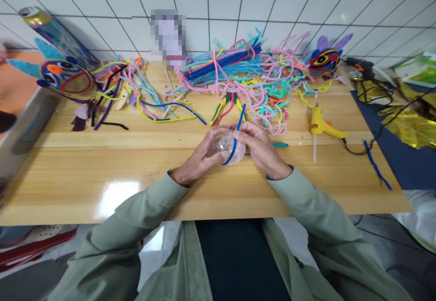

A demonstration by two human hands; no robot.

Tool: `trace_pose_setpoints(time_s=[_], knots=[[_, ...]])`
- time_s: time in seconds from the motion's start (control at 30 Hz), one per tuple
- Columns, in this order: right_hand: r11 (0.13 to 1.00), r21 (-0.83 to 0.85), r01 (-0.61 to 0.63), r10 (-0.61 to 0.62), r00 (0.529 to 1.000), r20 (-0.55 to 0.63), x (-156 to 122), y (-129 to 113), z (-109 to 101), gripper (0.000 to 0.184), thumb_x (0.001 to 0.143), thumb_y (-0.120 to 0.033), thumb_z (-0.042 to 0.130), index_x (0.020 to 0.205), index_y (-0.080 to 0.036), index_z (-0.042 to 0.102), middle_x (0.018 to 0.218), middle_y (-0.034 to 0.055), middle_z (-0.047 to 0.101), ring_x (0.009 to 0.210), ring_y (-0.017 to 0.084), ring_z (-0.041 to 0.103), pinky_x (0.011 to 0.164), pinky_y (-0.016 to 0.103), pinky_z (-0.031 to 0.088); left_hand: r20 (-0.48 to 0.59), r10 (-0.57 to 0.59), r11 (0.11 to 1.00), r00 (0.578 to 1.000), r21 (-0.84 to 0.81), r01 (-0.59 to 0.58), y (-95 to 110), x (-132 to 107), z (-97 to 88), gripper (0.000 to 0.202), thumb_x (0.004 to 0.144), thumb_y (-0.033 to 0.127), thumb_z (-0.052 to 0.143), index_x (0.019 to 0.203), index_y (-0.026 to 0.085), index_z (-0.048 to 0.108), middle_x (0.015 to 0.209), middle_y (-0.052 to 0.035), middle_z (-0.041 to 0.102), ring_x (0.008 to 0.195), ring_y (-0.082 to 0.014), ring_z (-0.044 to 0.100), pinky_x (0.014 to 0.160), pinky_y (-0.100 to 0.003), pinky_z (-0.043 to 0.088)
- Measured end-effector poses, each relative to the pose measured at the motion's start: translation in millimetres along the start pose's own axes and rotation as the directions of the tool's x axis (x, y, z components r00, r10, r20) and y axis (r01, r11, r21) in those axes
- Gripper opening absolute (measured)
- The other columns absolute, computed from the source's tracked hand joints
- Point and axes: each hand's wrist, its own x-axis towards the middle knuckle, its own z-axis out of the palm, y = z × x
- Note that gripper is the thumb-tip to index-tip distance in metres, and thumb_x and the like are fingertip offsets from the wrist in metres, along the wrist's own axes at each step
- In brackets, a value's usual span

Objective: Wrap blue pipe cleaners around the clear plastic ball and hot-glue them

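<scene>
Between my two hands, above the wooden table, is a clear, rounded plastic piece, possibly the bottom of a bottle. A dark blue pipe cleaner curves across it, one end sticking up past my fingers. My left hand wraps the plastic piece from the left, its thumb near the lower end of the pipe cleaner. My right hand pinches the pipe cleaner against the right side with thumb and fingers. Green-and-yellow-handled pliers lie just beyond my hands. A teal-tipped tool is partly hidden behind my right hand.
A heap of coloured pipe cleaners lies along the tiled wall. At right are a yellow glue gun with its cord and a loose blue pipe cleaner. Decorated animal faces and a tall can stand at left.
</scene>
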Motion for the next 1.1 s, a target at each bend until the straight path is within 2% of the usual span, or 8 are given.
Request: trace_pose_setpoints(time_s=[0.1,0.23,0.37,0.5,0.63,0.77,0.93,1.1], knots=[[1.0,0.016,0.003,-0.003,1.0,-0.019,0,-3,5,0.047,0.074,-0.057,0.094,0.076,-0.025,0.061,0.074,-0.0044,0.061,0.068,0.014,0.052,0.062,0.029,0.042,-0.03,-0.048,0.998,0.998,-0.047,0.046,0,-1,-3.0,0.055,0.106,0.057,0.07,0.152,0.03,0.059,0.17,-0.0124,0.055,0.158,-0.0352,0.054,0.131,-0.055,0.048],[0.999,0.022,0.027,-0.026,1.0,-0.012,1,-1,9,0.046,0.077,-0.057,0.091,0.077,-0.024,0.059,0.071,-0.0061,0.056,0.066,0.013,0.048,0.062,0.029,0.04,-0.105,-0.204,0.976,0.973,0.05,0.21,6,-2,-4.3,0.065,0.1,0.058,0.079,0.154,0.029,0.057,0.166,-0.0123,0.057,0.156,-0.036,0.055,0.131,-0.057,0.046],[0.999,0.002,0.053,-0.053,0.999,-0.007,1,0,11,0.039,0.08,-0.053,0.086,0.081,-0.025,0.059,0.073,-0.0055,0.055,0.069,0.014,0.049,0.061,0.03,0.038,-0.165,-0.289,0.947,0.943,0.094,0.307,15,-2,-2.9,0.069,0.094,0.059,0.084,0.15,0.027,0.057,0.158,-0.0123,0.063,0.142,-0.0325,0.066,0.118,-0.05,0.058],[0.995,-0.035,0.089,-0.088,0.996,0.029,-1,-2,10,0.033,0.079,-0.049,0.082,0.08,-0.024,0.06,0.075,-0.0046,0.056,0.071,0.015,0.05,0.063,0.03,0.039,-0.183,-0.269,0.955,0.946,0.076,0.286,13,1,-3.7,0.065,0.09,0.055,0.089,0.139,0.025,0.06,0.134,-0.009,0.074,0.121,-0.027,0.074,0.103,-0.042,0.063],[0.994,-0.064,0.089,-0.086,0.996,0.037,-3,-5,7,0.033,0.08,-0.05,0.081,0.08,-0.024,0.061,0.075,-0.0049,0.056,0.069,0.014,0.049,0.063,0.03,0.039,-0.168,-0.204,0.977,0.964,0.035,0.213,8,2,-4.9,0.062,0.089,0.055,0.091,0.135,0.025,0.061,0.13,-0.0081,0.074,0.118,-0.0259,0.073,0.1,-0.04,0.063],[0.996,-0.074,0.052,-0.048,0.997,0.058,-4,-6,6,0.036,0.082,-0.053,0.081,0.082,-0.024,0.06,0.074,-0.0048,0.056,0.069,0.015,0.049,0.063,0.031,0.038,-0.129,-0.161,0.984,0.978,0.053,0.169,6,0,-2.7,0.06,0.094,0.053,0.087,0.14,0.027,0.059,0.14,-0.0092,0.07,0.131,-0.028,0.069,0.112,-0.045,0.059],[0.995,-0.086,0.053,-0.045,0.995,0.085,-7,-11,2,0.03,0.081,-0.049,0.081,0.083,-0.024,0.064,0.078,-0.0036,0.058,0.073,0.016,0.051,0.064,0.03,0.038,-0.07,-0.045,0.987,0.996,0.149,0.055,2,-8,2.9,0.06,0.097,0.052,0.084,0.144,0.03,0.056,0.157,-0.0111,0.056,0.158,-0.0322,0.051,0.131,-0.054,0.047],[0.996,-0.083,0.037,-0.027,0.992,0.12,-7,-14,0,0.03,0.078,-0.045,0.082,0.08,-0.024,0.061,0.074,-0.0056,0.056,0.068,0.015,0.05,0.064,0.031,0.039,-0.114,-0.17,0.966,0.979,0.175,0.188,6,-13,8.4,0.078,0.097,0.058,0.081,0.158,0.03,0.041,0.164,-0.0159,0.049,0.158,-0.0355,0.051,0.13,-0.06,0.048]])
